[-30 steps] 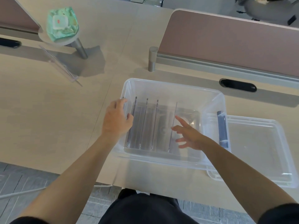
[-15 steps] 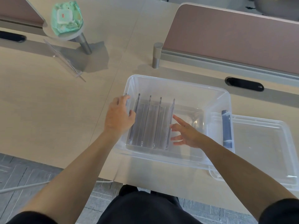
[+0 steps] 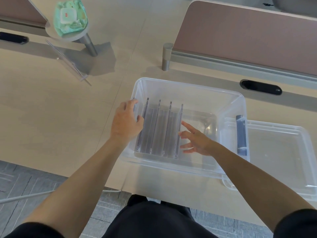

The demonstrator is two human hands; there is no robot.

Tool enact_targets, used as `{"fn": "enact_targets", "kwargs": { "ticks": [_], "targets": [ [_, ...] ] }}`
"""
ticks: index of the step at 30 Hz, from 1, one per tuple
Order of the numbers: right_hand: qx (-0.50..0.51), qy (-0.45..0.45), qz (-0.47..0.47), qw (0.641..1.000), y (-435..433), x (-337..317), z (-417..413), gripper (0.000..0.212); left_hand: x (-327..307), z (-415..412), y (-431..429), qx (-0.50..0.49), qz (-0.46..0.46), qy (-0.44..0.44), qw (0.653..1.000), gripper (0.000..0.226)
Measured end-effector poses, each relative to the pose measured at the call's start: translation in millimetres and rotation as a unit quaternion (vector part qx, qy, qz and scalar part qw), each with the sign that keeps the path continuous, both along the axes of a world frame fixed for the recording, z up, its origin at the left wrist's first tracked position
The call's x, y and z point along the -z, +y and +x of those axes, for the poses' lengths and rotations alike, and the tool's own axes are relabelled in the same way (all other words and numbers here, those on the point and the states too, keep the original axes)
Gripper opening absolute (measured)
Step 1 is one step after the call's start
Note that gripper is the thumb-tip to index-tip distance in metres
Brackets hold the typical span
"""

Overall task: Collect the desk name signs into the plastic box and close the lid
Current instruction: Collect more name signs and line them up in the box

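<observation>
**Desk name signs packed upright in the plastic box, one sign outstanding**

Desk name signs point(image 3: 161, 129), clear acrylic, stood on edge in a row of four in the left half of the plastic box point(image 3: 188, 86), which sat on the counter point(image 3: 51, 117). The left hand point(image 3: 126, 121) rested over the box's left rim, its grip loosely curled against the wall and clamped on nothing. The right hand point(image 3: 195, 140) was inside the box, fingers spread apart, with the fingertips just beside or touching the rightmost sign; contact could not be told for certain. A further sign point(image 3: 68, 62) stood tilted on the counter, well apart from the box, near a metal post carrying a pack of wipes point(image 3: 70, 16). The lid point(image 3: 277, 155) lay flat to the right, partly under the box; a blue-grey latch point(image 3: 241, 134) sat at the box's right end.

Handling, as a judgement: the signs looked stiff, light, smooth and easily scratched, and liable to topple as a row. They were probably best taken by the top edge or by both end edges.

The label on the wipes pack bore red marks too small to read; no other writing was legible.
</observation>
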State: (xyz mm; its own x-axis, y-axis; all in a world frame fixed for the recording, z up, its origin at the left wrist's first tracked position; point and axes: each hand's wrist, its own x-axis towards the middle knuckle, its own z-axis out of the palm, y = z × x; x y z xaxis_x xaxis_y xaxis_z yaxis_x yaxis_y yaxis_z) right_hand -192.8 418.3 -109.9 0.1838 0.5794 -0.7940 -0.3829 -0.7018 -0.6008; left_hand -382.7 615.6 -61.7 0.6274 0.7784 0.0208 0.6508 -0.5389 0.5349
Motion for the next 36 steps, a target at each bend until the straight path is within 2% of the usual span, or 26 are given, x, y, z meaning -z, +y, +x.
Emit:
{"fn": "enact_targets", "kwargs": {
  "ticks": [15, 18, 21, 27, 30, 32, 33, 34, 36],
  "targets": [
    [-0.013, -0.060, 0.014, 0.998, 2, -1, -3, 0.060, 3, 0, 0, -0.001, 0.006, 0.002, 1.000, 0.051],
    [-0.002, -0.075, 0.015, 0.997, 4, -1, -3, 0.054, 3, 0, -1, 0.001, 0.011, 0.000, 1.000, 0.051],
    [-0.008, -0.086, 0.020, 0.996, 5, -2, -3, 0.038, 3, 0, -1, 0.002, 0.011, -0.004, 1.000, 0.052],
    [0.004, -0.093, 0.015, 0.996, 6, -4, -5, 0.044, 4, 0, 1, 0.003, 0.011, -0.002, 1.000, 0.052],
    [-0.034, -0.109, 0.025, 0.993, 6, -10, -7, 0.052, 3, 0, 1, 0.001, 0.008, -0.003, 1.000, 0.052],
    [-0.026, -0.104, 0.023, 0.994, 6, -12, -7, 0.045, 3, 0, 0, -0.002, 0.006, 0.000, 1.000, 0.053],
    [-0.027, -0.112, 0.016, 0.993, 6, -14, -8, 0.036, 3, 0, 0, -0.003, 0.005, 0.003, 1.000, 0.053],
    [-0.037, -0.142, 0.004, 0.989, 6, -15, -8, 0.036, 2, 0, 0, -0.002, 0.000, 0.004, 1.000, 0.052],
    [-0.095, -0.250, -0.006, 0.963, 9, -23, -6, 0.047, 0, -1, 0, -0.006, -0.029, -0.005, 1.000, 0.052]
  ]
}}
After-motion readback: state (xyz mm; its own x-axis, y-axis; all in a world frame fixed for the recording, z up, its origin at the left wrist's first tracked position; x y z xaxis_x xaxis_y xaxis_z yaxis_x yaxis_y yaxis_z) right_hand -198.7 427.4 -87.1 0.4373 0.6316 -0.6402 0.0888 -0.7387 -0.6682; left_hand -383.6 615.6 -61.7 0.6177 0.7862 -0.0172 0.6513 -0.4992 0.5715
